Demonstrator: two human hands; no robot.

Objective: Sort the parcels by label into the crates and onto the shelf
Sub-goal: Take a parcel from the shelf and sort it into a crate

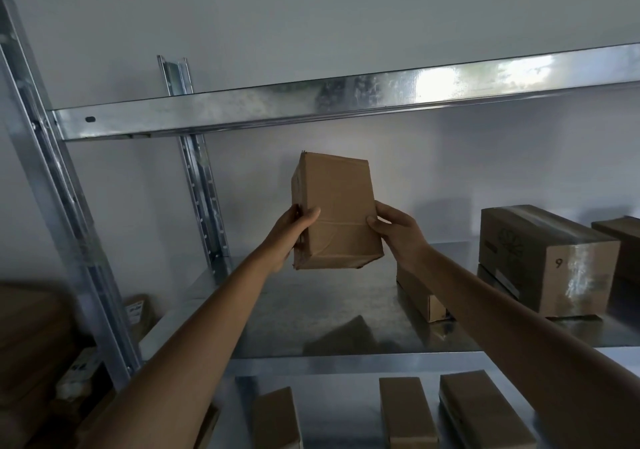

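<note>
A brown cardboard parcel (334, 209) is held upright in the air above the middle metal shelf (311, 313). My left hand (289, 232) grips its left lower side, thumb across the front face. My right hand (394, 228) grips its right edge, thumb on the front. The parcel's taped seams face me and no label shows on this side. Its bottom hangs a little above the shelf surface, with its shadow on the metal below.
A large box marked 9 (547, 261) stands on the same shelf to the right, atop flatter boxes. A long parcel (420, 296) lies under my right forearm. Several parcels (408, 410) sit on the lower shelf. Uprights (69, 206) bound the left; an upper beam (311, 102) runs overhead.
</note>
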